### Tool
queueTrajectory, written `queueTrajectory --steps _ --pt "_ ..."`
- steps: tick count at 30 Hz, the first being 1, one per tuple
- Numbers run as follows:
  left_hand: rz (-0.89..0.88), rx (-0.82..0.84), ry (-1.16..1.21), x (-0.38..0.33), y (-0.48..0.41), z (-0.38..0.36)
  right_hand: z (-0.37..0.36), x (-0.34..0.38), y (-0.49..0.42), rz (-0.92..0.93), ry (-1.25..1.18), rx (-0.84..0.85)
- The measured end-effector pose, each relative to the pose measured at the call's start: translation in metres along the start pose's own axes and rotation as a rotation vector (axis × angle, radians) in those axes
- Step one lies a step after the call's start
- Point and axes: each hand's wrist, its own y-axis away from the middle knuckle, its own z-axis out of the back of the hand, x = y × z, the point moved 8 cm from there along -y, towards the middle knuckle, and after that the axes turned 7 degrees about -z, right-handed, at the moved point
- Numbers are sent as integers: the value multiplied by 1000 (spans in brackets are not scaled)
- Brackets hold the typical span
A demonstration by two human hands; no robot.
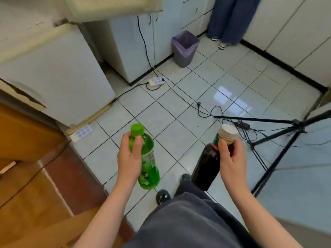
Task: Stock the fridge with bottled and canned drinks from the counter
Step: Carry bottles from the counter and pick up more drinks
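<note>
Your left hand (129, 158) grips the green bottle (149, 169) at its neck and shoulder, just under the green cap. Your right hand (232, 158) grips the dark bottle (206, 167) the same way, under its pale cap. Both hands are closed on their loads and held well apart above the tiled floor. Each bottle hangs base-down at a slight tilt. Neither bottle is in the fridge yet.

The fridge (59, 77) is the white cabinet to your left. Its lower door appears closed. The blurred panel at the top edge may be an open upper door, but the view does not settle this.

1. Turn left and face the fridge squarely before you reach.
2. Watch your footing. A power strip (81, 133) lies at the foot of the fridge. A loose cable (206, 111) and a tripod (286, 133) stand to your right.
3. Both hands are occupied. If the door needs opening, free one hand first and do not hook the handle with a loaded hand.
4. A neck grip likely lets a bottle swing. Take hold lower on the body before you set it on a shelf.
</note>
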Motion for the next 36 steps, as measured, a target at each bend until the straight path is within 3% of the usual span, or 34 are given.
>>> queueTrajectory --steps 9,18,25,31,36 --pt "80 -279 61 34 -109 91 -198 55 -94 68 56 313" --pt "31 -521 103 2 -279 197 -422 188 -181 279 65 636" --pt "33 -742 163 7 -350 276 -570 257 -197 313 54 857" --pt "-34 -756 217 13 -429 354 -685 320 -193 365 -31 910" --pt "-178 -666 182 -27 -524 435 -776 394 -189 431 -78 886"
